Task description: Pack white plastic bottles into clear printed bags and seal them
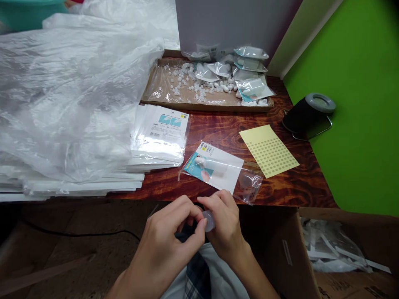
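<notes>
Reading clock from the held part, 12 straight ahead. Holding translucent plastic part [210,221] just off near edge of wooden desk [218,128]. Pinching it between thumb and index of left hand [170,230]; gripping its 3 side with curled right hand [225,226], finger placement partly hidden. At 6: plaid cloth [198,274]. Just past 3, below desktop: cardboard box [352,286] with plastic film [327,236] and white strips [361,260] inside. At 12, on desk near its front edge: clear packet [226,168] with printed card, slanted. Between 1 and 2: yellow sticker sheet [269,151], flat, angled. At 11: stack of sleeved cards [162,137]. Between 10 and 11: big heap of plastic sheeting [68,95]. Beyond sticker sheet: black cylinder [299,114], grey-topped, beside green panel [358,124]. At 12, farther: shallow cardboard tray [199,107] with loose small bits [199,92], plus filled packets [252,64] piled toward its 3 side. Behind tray: grey panel [237,25]. Far 10 to 11: teal tub [28,14].
</notes>
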The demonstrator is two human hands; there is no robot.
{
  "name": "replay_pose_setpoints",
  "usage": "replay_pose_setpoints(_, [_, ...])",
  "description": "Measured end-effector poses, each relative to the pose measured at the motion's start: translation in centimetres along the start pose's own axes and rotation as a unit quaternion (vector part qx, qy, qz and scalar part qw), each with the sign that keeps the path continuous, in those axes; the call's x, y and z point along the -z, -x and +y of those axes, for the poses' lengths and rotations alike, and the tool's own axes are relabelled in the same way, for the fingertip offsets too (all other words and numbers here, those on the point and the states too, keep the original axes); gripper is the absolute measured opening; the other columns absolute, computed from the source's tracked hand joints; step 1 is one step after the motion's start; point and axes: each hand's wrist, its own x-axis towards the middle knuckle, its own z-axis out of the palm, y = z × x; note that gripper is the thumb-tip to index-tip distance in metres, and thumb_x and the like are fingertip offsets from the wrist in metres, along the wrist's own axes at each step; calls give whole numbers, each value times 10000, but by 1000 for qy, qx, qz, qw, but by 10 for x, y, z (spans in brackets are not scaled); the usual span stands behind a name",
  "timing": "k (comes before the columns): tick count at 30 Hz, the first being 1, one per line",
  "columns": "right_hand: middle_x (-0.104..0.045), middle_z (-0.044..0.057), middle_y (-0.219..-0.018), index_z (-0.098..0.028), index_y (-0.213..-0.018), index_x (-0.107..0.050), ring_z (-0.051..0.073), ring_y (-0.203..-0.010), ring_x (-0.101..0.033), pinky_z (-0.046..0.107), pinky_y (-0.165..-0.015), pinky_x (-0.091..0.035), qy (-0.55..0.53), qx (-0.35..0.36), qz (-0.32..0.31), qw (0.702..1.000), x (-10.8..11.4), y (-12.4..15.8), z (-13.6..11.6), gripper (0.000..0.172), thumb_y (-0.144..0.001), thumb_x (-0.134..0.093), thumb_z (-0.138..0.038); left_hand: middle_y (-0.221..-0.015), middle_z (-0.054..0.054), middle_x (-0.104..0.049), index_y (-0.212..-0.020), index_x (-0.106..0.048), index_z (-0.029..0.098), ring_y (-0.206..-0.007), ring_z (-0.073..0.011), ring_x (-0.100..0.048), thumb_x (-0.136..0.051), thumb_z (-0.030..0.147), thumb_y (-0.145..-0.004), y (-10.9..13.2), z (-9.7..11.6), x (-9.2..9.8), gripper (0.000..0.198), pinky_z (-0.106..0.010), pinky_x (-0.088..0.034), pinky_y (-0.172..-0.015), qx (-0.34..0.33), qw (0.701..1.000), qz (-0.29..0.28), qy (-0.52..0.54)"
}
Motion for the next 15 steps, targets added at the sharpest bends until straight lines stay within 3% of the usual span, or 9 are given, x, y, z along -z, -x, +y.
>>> replay_pose_setpoints(9, [-584, 26, -686, -165, -1029, -565, 182, -668, -491, 319, -607, -376, -22, 18, 20, 999, -1, 3, -1, 183, -962, -394, -161, -676, 39, -511, -724, -521, 195, -586, -76, -488, -524, 65, -805, 2, 5, -3, 153, -188, -373, -549, -60, 998, 12, -28])
replay_pose_setpoints(15, [-613, 18, -707, -183, -1108, -532, 180, -657, -510, 317, -632, -382, -40, 47, 28, 998, 1, 1, 0, 183, -956, -431, -176, -600, 61, -472, -645, -511, 200, -503, -62, -442, -563, 85, -773, 1, 4, 3, 181, -180, -330, -476, -28, 999, -42, 15])
